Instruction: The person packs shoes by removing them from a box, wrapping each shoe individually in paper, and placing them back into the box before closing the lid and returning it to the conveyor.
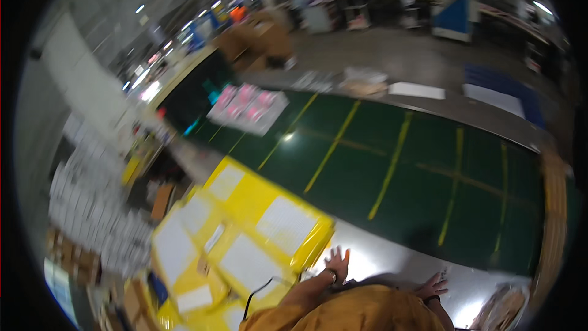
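My left hand [335, 265] has its fingers spread over the shiny metal edge [367, 245] of a conveyor, with no held object visible. A small orange patch shows at one finger; I cannot make out what it is. Just left of this hand lie yellow packages [318, 246] with white sheets on top. Further right, my right hand [432, 287] is also open, fingers apart, at the same metal edge. In front of both hands runs a dark green conveyor belt [367, 165] with yellow cross lines. At its far left end sits a blurred clear tray with pink items [248, 108].
A plastic-wrapped brown bundle [502, 308] lies at the near right corner. White sheets [416, 90] and plastic bags [364, 79] rest along the belt's far rim. Cardboard boxes [260, 37] stand beyond it. Stacked white bundles [98, 190] fill the left side.
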Demonstrator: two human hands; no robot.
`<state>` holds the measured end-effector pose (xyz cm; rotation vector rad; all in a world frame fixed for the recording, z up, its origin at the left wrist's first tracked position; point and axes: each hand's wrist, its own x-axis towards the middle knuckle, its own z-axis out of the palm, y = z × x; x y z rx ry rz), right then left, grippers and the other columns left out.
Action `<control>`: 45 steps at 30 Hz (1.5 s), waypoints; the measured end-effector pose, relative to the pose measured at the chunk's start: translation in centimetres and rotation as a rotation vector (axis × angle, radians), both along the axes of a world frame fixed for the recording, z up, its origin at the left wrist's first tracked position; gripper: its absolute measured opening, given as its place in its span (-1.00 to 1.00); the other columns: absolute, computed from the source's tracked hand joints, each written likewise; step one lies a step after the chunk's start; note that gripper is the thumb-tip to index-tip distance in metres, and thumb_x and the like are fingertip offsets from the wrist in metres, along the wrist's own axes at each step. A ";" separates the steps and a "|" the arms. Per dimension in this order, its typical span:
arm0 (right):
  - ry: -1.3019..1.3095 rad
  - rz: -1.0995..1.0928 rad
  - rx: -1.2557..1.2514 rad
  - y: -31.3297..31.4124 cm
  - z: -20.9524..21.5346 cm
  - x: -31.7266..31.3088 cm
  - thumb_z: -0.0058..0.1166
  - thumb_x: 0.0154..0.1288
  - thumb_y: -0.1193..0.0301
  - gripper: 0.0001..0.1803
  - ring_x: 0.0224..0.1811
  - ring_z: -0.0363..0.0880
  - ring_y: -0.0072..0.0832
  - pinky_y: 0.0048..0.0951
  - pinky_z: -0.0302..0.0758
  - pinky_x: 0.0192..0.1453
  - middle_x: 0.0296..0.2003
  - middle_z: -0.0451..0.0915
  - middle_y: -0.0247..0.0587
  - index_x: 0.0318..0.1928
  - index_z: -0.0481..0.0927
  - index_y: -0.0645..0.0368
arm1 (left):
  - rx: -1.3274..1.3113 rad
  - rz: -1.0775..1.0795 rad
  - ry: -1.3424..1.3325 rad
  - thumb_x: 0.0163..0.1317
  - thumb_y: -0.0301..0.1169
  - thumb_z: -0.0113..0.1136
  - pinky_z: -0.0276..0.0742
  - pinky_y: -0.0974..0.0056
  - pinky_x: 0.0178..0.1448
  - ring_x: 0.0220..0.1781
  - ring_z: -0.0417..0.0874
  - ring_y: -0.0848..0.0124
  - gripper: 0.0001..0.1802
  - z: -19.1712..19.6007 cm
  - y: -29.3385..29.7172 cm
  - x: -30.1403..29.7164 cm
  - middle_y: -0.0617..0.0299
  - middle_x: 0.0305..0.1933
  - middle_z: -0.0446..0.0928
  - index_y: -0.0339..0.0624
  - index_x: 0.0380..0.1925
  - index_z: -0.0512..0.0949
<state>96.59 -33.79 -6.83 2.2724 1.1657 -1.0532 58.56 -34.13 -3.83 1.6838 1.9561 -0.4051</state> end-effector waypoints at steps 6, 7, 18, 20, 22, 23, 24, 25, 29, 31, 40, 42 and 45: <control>0.092 -0.038 -0.004 -0.5 3.3 -0.5 0.52 -0.53 -0.31 0.75 0.47 -0.77 0.36 0.66 -0.18 0.30 0.45 -0.76 0.19 0.51 -0.54 -0.18 | -0.134 -0.057 0.071 -0.04 0.00 0.39 -0.03 -0.36 0.45 0.57 -0.33 -0.34 0.31 0.4 -0.2 -0.2 -0.39 0.54 -0.41 -0.14 0.50 -0.32; 0.104 -0.021 0.015 -0.5 3.7 -0.6 0.51 -0.53 -0.32 0.76 0.46 -0.78 0.40 0.67 -0.19 0.29 0.44 -0.77 0.25 0.50 -0.55 -0.15 | -0.147 -0.042 0.084 -0.07 0.04 0.42 -0.02 -0.35 0.45 0.57 -0.34 -0.33 0.35 0.6 -0.1 0.1 -0.38 0.54 -0.42 -0.14 0.50 -0.32; 0.149 0.139 0.181 -4.7 4.6 1.9 0.46 -0.41 -0.31 0.57 0.51 -0.75 0.24 0.67 -0.43 0.31 0.52 -0.62 0.05 0.54 -0.33 -0.29 | 0.000 -0.089 0.101 0.17 0.25 0.06 -0.21 -0.26 0.53 0.50 -0.12 -0.40 0.12 -0.4 -0.3 0.8 -0.48 0.47 -0.07 -0.39 0.45 -0.08; 0.114 0.169 0.106 -4.7 3.8 2.4 0.45 -0.40 -0.32 0.56 0.53 -0.74 0.17 0.65 -0.42 0.33 0.53 -0.62 -0.08 0.53 -0.34 -0.36 | -0.224 -0.230 0.300 0.16 0.44 -0.08 -0.29 -0.29 0.52 0.57 -0.16 -0.21 0.22 8.4 0.5 6.0 -0.33 0.54 -0.15 -0.25 0.50 -0.26; 0.105 0.120 0.072 -4.4 5.2 1.9 0.44 -0.35 -0.31 0.53 0.53 -0.73 0.16 0.65 -0.41 0.33 0.54 -0.61 -0.12 0.53 -0.35 -0.37 | -0.351 -0.345 0.340 0.34 0.23 -0.16 -0.29 -0.32 0.50 0.54 -0.05 -0.20 0.04 10.7 1.2 6.8 -0.33 0.50 -0.01 -0.31 0.48 -0.27; 0.098 0.138 0.081 -4.4 5.5 1.7 0.44 -0.32 -0.29 0.50 0.55 -0.69 0.13 0.65 -0.39 0.33 0.54 -0.58 -0.17 0.53 -0.33 -0.40 | -0.343 -0.371 0.348 0.34 0.23 -0.16 -0.29 -0.32 0.50 0.54 -0.05 -0.20 0.04 9.8 1.1 6.0 -0.33 0.50 -0.01 -0.31 0.48 -0.27; 0.088 0.157 0.089 -4.4 5.7 1.8 0.44 -0.29 -0.28 0.47 0.56 -0.66 0.10 0.66 -0.38 0.33 0.55 -0.55 -0.22 0.53 -0.32 -0.43 | -0.237 -0.384 0.337 0.39 0.08 -0.19 -0.09 -0.33 0.43 0.46 0.11 -0.20 -0.14 7.9 0.6 4.6 -0.32 0.43 0.12 -0.28 0.47 -0.12; 0.084 0.131 0.091 -4.6 5.9 1.9 0.44 -0.29 -0.28 0.47 0.56 -0.66 0.10 0.66 -0.38 0.33 0.55 -0.55 -0.22 0.53 -0.32 -0.43 | -0.132 -0.398 0.319 0.44 -0.07 -0.22 0.10 -0.34 0.37 0.37 0.27 -0.20 -0.30 6.7 0.5 4.1 -0.31 0.37 0.26 -0.25 0.45 0.04; 0.102 0.140 0.101 -4.9 6.9 1.6 0.44 -0.23 -0.24 0.45 0.56 -0.67 0.10 0.66 -0.40 0.33 0.55 -0.57 -0.21 0.53 -0.34 -0.42 | -0.086 -0.470 0.325 0.44 -0.08 -0.22 0.12 -0.34 0.36 0.36 0.28 -0.20 -0.31 3.9 2.2 4.3 -0.31 0.36 0.27 -0.25 0.44 0.06; 0.117 0.142 0.097 -5.1 7.1 1.7 0.44 -0.21 -0.22 0.45 0.55 -0.69 0.10 0.64 -0.42 0.34 0.54 -0.60 -0.20 0.53 -0.36 -0.40 | -0.053 -0.487 0.330 0.44 -0.08 -0.22 0.13 -0.34 0.35 0.35 0.29 -0.20 -0.32 3.2 2.4 4.1 -0.31 0.35 0.27 -0.24 0.43 0.07; 0.133 0.139 0.138 -5.1 6.4 1.7 0.46 -0.20 -0.18 0.44 0.55 -0.70 0.10 0.63 -0.43 0.35 0.54 -0.61 -0.21 0.53 -0.35 -0.39 | 0.069 -0.507 0.351 0.44 -0.09 -0.22 0.17 -0.34 0.31 0.32 0.32 -0.20 -0.35 0.3 1.7 2.0 -0.31 0.32 0.30 -0.23 0.41 0.11; 0.127 0.137 0.143 -5.0 6.2 1.8 0.48 -0.25 -0.19 0.46 0.55 -0.69 0.11 0.65 -0.42 0.33 0.54 -0.60 -0.21 0.53 -0.34 -0.42 | 0.096 -0.503 0.353 0.44 -0.09 -0.22 0.18 -0.33 0.30 0.31 0.32 -0.20 -0.36 -0.3 1.3 1.5 -0.30 0.32 0.30 -0.22 0.41 0.12; 0.069 0.142 0.148 -5.1 5.7 1.5 0.47 -0.27 -0.22 0.46 0.57 -0.62 0.09 0.66 -0.36 0.34 0.55 -0.54 -0.22 0.52 -0.33 -0.47 | 0.137 -0.503 0.356 0.44 -0.09 -0.22 0.19 -0.33 0.29 0.30 0.33 -0.20 -0.37 -1.2 0.8 1.0 -0.30 0.31 0.31 -0.22 0.40 0.14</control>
